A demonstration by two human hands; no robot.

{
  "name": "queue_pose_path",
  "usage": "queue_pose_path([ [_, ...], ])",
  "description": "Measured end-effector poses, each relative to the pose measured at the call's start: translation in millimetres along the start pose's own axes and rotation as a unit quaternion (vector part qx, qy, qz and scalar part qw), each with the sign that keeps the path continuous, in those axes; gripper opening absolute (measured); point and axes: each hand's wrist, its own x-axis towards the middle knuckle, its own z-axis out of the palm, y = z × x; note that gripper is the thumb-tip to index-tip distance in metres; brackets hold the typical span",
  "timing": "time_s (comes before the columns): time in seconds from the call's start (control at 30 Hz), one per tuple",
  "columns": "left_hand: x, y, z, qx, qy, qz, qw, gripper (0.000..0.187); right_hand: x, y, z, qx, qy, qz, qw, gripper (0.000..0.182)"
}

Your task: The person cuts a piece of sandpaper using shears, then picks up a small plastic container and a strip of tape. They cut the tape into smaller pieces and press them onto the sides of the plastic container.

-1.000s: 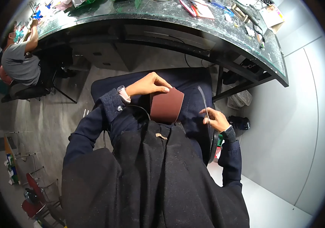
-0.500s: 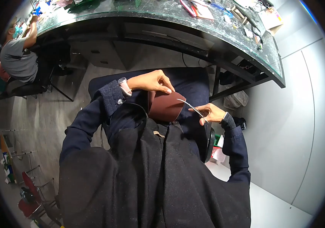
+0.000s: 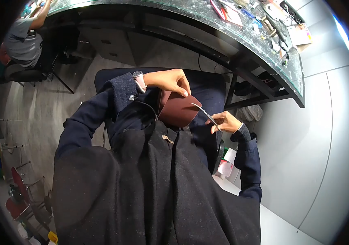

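On my lap lies a reddish-brown piece of leather-like sheet (image 3: 179, 111), with a curved lower edge. My left hand (image 3: 171, 81) is closed at its upper edge, thumb pressed on the face and fingers behind it. A pair of slim silver scissors (image 3: 205, 114) is gripped in my right hand (image 3: 226, 122). Their narrow blades point up and left, and the tip overlaps the right corner of the brown piece. The scissor handles are mostly covered by my fingers.
Ahead runs a glass-topped workbench (image 3: 207, 24) on a dark frame, its right end scattered with tools and papers. At the far left a person (image 3: 23, 41) sits at the bench. A red chair (image 3: 18, 192) stands lower left, and a white wall (image 3: 301, 143) rises on the right.
The view has shifted, so the bench sits lower and further right. My left hand has slid slightly right and down along the brown piece, which is turned a little. The scissors remain at its right corner.
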Motion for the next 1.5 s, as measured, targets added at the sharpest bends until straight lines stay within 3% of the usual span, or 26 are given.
queue_pose_path([
  [0.13,0,0,-1,-0.006,0.002,-0.004,1.000,0.024,4,1,4,-0.014,0.009,-0.021,1.000,0.034],
  [0.23,-1,3,-1,-0.002,0.002,-0.008,1.000,0.024,5,0,9,0.002,0.028,-0.030,0.999,0.035],
  [0.33,-1,1,2,0.006,0.020,0.018,1.000,0.022,0,-17,2,-0.103,0.023,0.008,0.994,0.046],
  [0.37,0,1,3,0.002,0.021,0.016,1.000,0.022,2,-13,3,-0.140,0.043,0.021,0.989,0.061],
  [0.6,2,2,10,0.008,0.002,0.019,1.000,0.019,0,-31,1,-0.187,0.040,0.003,0.981,0.068],
  [0.8,4,6,8,0.019,-0.013,0.001,1.000,0.018,4,-19,1,-0.140,0.034,-0.043,0.989,0.047],
  [1.0,6,2,-1,0.055,-0.027,0.008,0.998,0.027,9,0,9,-0.192,0.116,-0.062,0.973,0.033],
  [1.1,7,7,-12,0.062,-0.046,-0.049,0.996,0.029,8,6,10,-0.187,0.126,-0.055,0.973,0.037],
  [1.43,1,20,-5,0.077,0.013,-0.001,0.997,0.019,8,-4,11,-0.209,0.120,-0.053,0.969,0.066],
  [1.5,-1,27,-3,0.080,0.016,0.003,0.997,0.019,8,-12,12,-0.205,0.112,-0.060,0.971,0.065],
])
